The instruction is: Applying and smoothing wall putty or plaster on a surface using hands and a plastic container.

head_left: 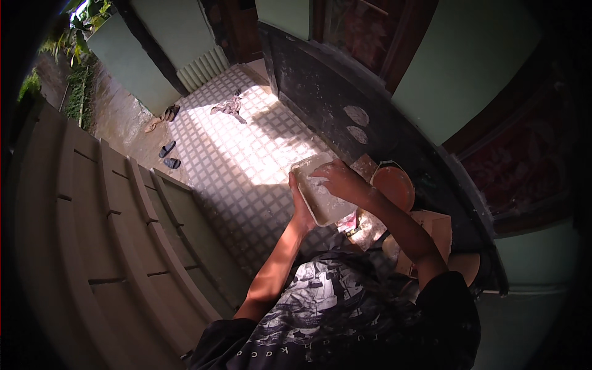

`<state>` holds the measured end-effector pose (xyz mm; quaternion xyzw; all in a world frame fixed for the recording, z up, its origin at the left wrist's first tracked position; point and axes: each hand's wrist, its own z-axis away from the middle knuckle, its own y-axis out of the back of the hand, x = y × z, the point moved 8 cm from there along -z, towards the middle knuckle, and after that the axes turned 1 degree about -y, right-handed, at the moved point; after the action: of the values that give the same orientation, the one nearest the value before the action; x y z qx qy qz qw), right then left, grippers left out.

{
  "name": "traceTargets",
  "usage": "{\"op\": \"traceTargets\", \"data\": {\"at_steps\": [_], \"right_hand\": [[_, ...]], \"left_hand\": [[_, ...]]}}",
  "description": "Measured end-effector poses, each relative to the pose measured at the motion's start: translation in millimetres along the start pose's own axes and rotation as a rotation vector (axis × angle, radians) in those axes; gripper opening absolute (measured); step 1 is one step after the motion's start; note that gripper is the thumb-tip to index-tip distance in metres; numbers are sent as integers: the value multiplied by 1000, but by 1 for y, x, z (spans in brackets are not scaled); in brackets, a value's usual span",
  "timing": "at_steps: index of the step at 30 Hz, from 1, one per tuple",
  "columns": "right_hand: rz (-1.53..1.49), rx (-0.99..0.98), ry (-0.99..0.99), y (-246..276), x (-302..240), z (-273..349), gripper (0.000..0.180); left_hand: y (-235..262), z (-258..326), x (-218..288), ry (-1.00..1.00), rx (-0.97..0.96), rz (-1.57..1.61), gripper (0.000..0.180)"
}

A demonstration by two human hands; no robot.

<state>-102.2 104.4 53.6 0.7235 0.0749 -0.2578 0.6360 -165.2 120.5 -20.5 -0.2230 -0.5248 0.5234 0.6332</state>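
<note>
My left hand (301,208) is closed round the left side of a shallow, pale rectangular tray (328,211), holding it tilted above the floor. My right hand (338,180) reaches into the tray from the right, its fingers partly stretched out and touching the inside. Whitish smears show on those fingers and on the tray's inner surface. Whether a small thing lies under the right fingertips is hidden.
An orange bucket (393,187) and a cardboard box (431,229) stand to the right by the dark wall (320,92). Cloth (229,108) and dark sandals (171,156) lie on the tiled floor (216,160). A slatted wooden piece (117,234) lines the left.
</note>
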Motion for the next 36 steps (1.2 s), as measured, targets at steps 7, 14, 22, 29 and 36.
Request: {"op": "traceTargets", "data": {"at_steps": [7, 14, 22, 29, 36], "right_hand": [[-117, 150, 83, 11, -13, 14, 34], [-64, 358, 87, -1, -12, 25, 27], [-109, 381, 76, 7, -33, 32, 34], [-164, 528, 39, 31, -41, 42, 36], [-299, 588, 88, 30, -48, 54, 48]], "left_hand": [[-3, 6, 2, -24, -32, -3, 96], [9, 2, -6, -35, -79, 29, 94], [20, 2, -8, -37, -53, 81, 88], [18, 7, -6, -45, -35, 71, 91], [15, 13, -7, -2, -89, 92, 95]]}}
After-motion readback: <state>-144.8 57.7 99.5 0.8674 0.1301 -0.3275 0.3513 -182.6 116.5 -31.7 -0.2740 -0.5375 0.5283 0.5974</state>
